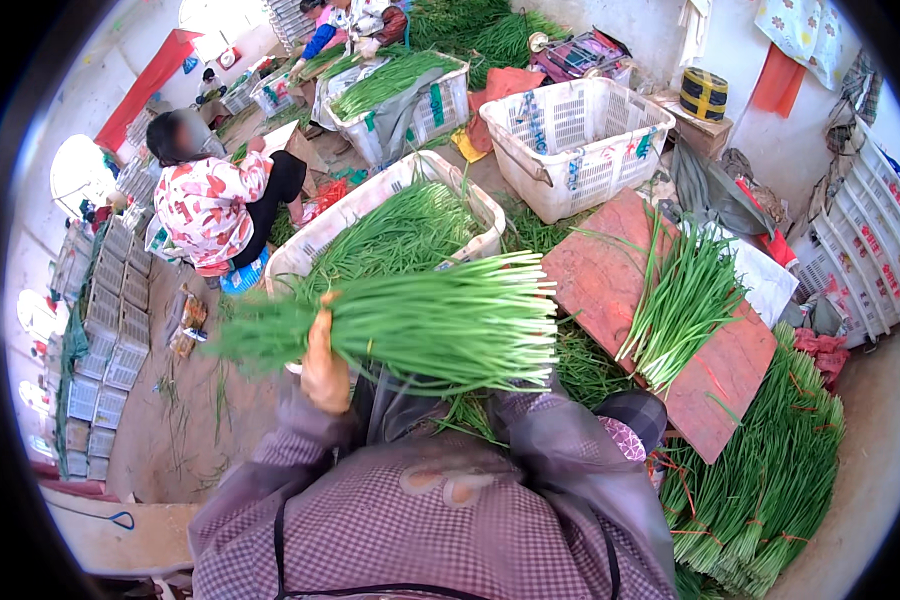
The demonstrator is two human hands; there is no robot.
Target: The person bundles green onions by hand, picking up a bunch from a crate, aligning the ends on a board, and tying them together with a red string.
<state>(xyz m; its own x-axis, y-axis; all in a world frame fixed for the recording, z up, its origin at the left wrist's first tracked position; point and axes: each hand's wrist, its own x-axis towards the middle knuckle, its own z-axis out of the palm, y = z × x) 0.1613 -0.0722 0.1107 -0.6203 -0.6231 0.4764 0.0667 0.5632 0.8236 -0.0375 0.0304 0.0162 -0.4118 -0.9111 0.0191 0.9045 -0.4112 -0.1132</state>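
Note:
My left hand (324, 372) is wrapped round a big bunch of green chives (440, 320), held level in front of my chest. Its pale cut ends point right, and its leafy tips, smeared by motion, trail left. My right forearm (535, 415) rises toward the underside of the bunch, but the right hand is hidden behind it. On the reddish board (705, 405) to the right lies a smaller heap of loose chives (690, 310). Just beyond the bunch, a white crate (485, 215) holds more loose chives (400, 235).
Tied chive bundles (770, 480) are piled on the floor at right. A white crate (580, 190) stands ahead, beside a black-and-yellow roll of tape (703, 95). Another person (210, 205) sits at left near stacked crates (110, 330). More crates lean at the right wall.

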